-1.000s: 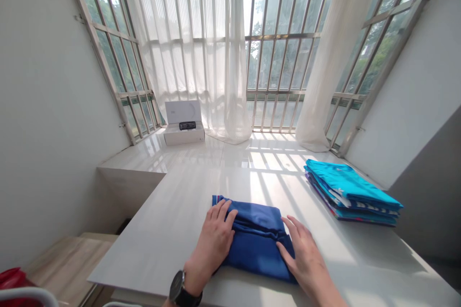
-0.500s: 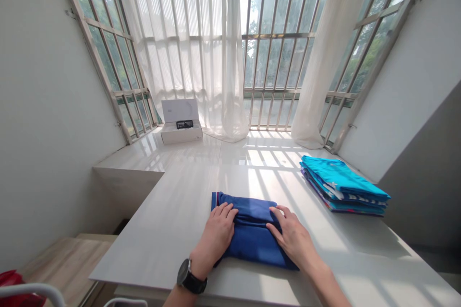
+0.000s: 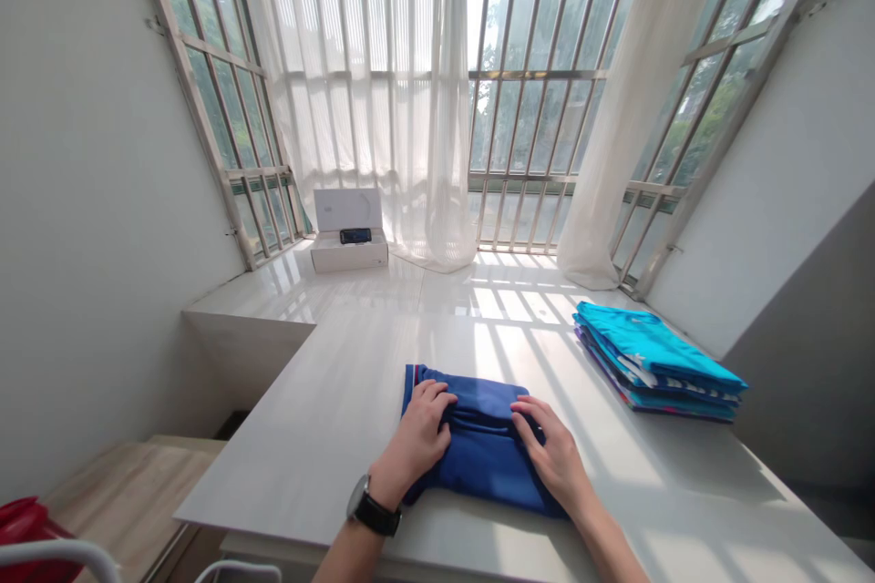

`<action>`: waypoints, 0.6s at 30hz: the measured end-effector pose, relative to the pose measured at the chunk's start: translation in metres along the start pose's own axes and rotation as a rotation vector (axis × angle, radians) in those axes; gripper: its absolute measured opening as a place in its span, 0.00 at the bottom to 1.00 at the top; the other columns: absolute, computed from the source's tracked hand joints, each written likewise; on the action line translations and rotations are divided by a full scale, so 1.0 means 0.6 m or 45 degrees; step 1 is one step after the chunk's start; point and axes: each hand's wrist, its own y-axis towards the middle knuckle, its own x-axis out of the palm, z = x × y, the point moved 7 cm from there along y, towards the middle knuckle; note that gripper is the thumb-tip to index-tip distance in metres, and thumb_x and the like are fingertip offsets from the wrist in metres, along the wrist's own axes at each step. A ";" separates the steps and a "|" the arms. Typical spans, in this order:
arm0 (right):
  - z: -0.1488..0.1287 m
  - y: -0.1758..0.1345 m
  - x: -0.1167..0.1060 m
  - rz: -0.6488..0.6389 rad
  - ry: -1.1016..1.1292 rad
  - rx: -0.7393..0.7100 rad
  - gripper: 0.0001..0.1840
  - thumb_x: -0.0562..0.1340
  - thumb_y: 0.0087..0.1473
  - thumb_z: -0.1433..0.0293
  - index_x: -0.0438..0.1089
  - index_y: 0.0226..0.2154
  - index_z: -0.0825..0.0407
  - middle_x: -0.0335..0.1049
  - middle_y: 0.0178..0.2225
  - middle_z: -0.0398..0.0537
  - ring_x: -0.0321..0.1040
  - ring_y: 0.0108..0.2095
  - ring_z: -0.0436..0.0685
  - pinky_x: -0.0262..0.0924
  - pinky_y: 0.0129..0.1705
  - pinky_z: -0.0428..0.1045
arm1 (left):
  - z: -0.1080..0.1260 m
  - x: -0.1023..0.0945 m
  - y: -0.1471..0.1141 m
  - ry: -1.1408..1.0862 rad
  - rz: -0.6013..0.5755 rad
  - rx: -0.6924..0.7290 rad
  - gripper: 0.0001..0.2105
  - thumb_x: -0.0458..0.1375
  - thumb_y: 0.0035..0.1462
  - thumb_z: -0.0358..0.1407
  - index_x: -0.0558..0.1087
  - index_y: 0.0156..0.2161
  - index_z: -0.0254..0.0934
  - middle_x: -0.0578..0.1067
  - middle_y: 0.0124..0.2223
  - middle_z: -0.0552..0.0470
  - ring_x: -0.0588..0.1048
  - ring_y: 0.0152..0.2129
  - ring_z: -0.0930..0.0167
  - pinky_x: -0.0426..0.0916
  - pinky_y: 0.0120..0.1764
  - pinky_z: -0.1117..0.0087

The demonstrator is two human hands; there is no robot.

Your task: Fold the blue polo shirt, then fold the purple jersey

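A folded navy-blue garment (image 3: pixel 478 465) with a white and red stripe near its left edge lies on the white table. A raised crease runs across it between my hands. My left hand (image 3: pixel 425 426), with a black watch (image 3: pixel 373 506) on its wrist, grips the garment's left part with bent fingers and thumb. On the right part, my right hand (image 3: pixel 547 446) has its fingers and thumb closed around the fold. The fabric beneath both palms is hidden.
To the right sits a stack of folded clothes (image 3: pixel 656 351), bright turquoise on top. An open white box (image 3: pixel 352 257) holding a dark device (image 3: pixel 355 236) stands on the window ledge. Sheer curtains (image 3: pixel 437 155) hang before barred windows. A red object (image 3: pixel 31 533) shows at lower left.
The fingers of both hands have curled in a little on the garment, and the crease between them looks more bunched. The whole view has shifted slightly.
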 end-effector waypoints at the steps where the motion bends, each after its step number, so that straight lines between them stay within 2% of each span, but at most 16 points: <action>1: 0.004 0.000 -0.001 0.027 0.006 0.004 0.21 0.58 0.62 0.51 0.78 0.39 0.48 0.77 0.48 0.55 0.75 0.51 0.65 0.68 0.57 0.61 | -0.002 0.001 0.000 -0.041 0.021 0.022 0.25 0.54 0.49 0.18 0.76 0.52 0.35 0.73 0.59 0.42 0.65 0.61 0.57 0.61 0.65 0.50; 6: 0.005 -0.002 -0.012 0.143 0.017 0.003 0.22 0.58 0.62 0.51 0.79 0.38 0.49 0.79 0.44 0.56 0.77 0.47 0.65 0.71 0.53 0.61 | -0.010 0.002 -0.004 -0.166 0.123 0.090 0.22 0.54 0.49 0.18 0.77 0.49 0.35 0.75 0.56 0.42 0.69 0.57 0.59 0.65 0.62 0.50; 12: -0.011 0.000 -0.023 0.268 0.062 -0.045 0.23 0.59 0.62 0.50 0.80 0.36 0.50 0.79 0.42 0.56 0.78 0.43 0.63 0.74 0.48 0.58 | -0.006 -0.003 -0.009 -0.165 0.237 0.181 0.22 0.54 0.50 0.18 0.77 0.48 0.37 0.75 0.55 0.45 0.70 0.56 0.60 0.66 0.62 0.50; 18: -0.006 -0.003 -0.021 0.214 -0.057 -0.076 0.23 0.57 0.64 0.51 0.78 0.35 0.50 0.79 0.40 0.54 0.78 0.41 0.62 0.72 0.48 0.56 | -0.003 -0.006 -0.011 -0.144 0.294 0.186 0.21 0.55 0.51 0.19 0.78 0.46 0.38 0.77 0.51 0.45 0.72 0.53 0.60 0.69 0.58 0.50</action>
